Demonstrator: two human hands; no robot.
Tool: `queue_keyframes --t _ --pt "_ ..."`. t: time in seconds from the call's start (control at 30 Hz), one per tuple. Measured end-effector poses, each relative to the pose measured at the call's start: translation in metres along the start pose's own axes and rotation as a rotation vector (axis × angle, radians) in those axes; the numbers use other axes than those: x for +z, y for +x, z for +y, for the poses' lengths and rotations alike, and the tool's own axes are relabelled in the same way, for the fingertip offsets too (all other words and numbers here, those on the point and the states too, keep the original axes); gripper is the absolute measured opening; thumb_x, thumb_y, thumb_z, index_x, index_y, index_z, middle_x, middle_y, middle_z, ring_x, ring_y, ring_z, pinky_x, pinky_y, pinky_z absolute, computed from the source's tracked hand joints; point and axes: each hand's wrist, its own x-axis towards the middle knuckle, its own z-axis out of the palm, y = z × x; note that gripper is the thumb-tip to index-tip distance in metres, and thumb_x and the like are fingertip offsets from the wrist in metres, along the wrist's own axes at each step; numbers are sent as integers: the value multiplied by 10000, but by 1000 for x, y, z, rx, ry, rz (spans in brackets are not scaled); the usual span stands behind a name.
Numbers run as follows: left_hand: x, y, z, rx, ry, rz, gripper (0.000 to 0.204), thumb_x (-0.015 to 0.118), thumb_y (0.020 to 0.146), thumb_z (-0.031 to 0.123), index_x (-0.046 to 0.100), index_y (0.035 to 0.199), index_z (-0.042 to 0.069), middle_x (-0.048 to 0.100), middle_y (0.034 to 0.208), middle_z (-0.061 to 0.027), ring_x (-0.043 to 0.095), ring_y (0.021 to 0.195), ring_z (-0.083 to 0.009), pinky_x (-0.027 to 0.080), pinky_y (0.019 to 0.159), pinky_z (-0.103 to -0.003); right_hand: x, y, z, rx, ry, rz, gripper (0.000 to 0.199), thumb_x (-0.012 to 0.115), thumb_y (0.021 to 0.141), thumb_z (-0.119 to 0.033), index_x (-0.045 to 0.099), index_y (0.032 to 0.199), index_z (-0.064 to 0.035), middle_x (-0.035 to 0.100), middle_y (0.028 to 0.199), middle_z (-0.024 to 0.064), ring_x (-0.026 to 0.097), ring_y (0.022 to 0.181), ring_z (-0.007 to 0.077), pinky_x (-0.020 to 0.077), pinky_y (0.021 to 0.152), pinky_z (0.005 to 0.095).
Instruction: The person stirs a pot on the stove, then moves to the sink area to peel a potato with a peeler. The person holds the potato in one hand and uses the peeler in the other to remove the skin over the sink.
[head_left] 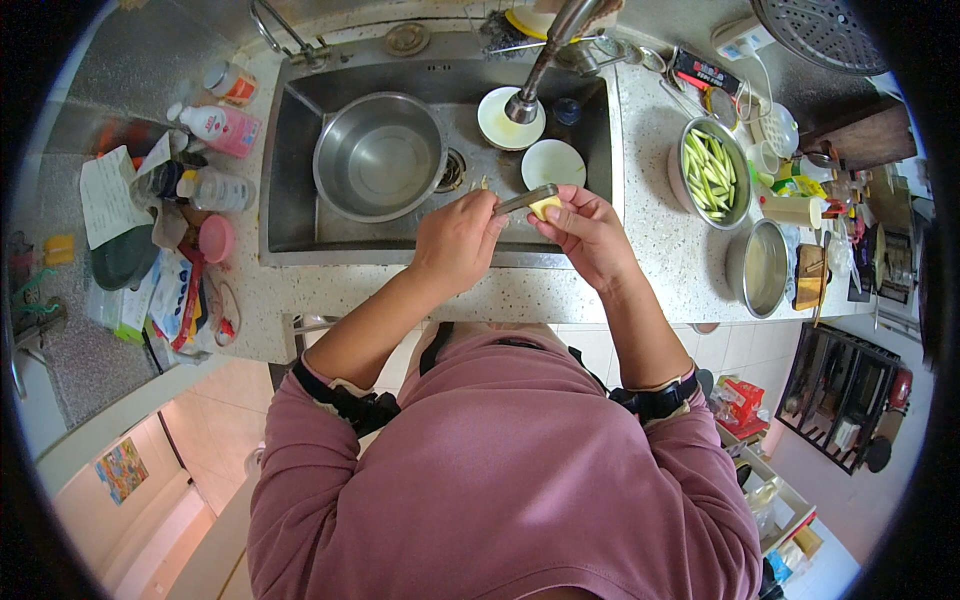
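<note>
My left hand is closed around a short grey metal tool, a peeler or a small knife; its handle is hidden in my fingers. The tool's far end rests against a small pale-yellow peeled piece of vegetable, whose exact kind I cannot tell. My right hand pinches that piece between thumb and fingers. Both hands hang over the front edge of the steel sink. Beyond them in the sink are a large metal basin with water, a white plate and a white bowl.
A faucet reaches down over the sink. On the right counter stand a metal bowl of green-white vegetable strips and another metal bowl. Bottles, a pink cup and packages crowd the left counter.
</note>
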Motion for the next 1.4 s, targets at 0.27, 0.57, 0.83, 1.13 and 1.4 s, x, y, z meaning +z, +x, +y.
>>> queue_keyframes --t 0.27,0.57,0.83,1.13,1.4 --pt "7 -4 -19 -179 68 86 164 523 887 188 499 893 26 586 797 -157 579 716 -370 440 589 -457 14 -9 -5 -93 -93 -35 274 642 818 18 549 1075 31 653 1010 140 643 923 189 515 838 281" --pt "-3 -6 3 35 -32 80 170 540 879 162 517 950 10 564 770 -159 564 692 -362 428 603 -429 13 -4 0 -185 -171 68 271 665 795 37 565 1046 22 652 992 109 629 886 144 503 805 250" --pt "8 -7 -5 -34 86 85 149 541 866 165 516 926 31 581 815 -144 584 720 -351 448 594 -434 11 -4 6 -243 -305 135 247 628 799 83 562 1028 17 645 1017 123 625 936 173 498 846 271" --pt "15 6 -77 -502 362 -323 229 489 899 228 559 998 33 633 894 -199 611 876 -388 476 712 -477 19 -11 5 -377 -241 56 258 644 769 112 559 973 -21 631 1053 156 611 987 189 485 879 282" --pt "12 15 -84 -113 216 -22 242 538 864 225 582 1029 54 654 949 -175 626 890 -349 489 748 -450 19 -12 5 -606 -294 76 287 645 741 153 553 953 -17 572 1139 141 583 1033 186 484 907 307"
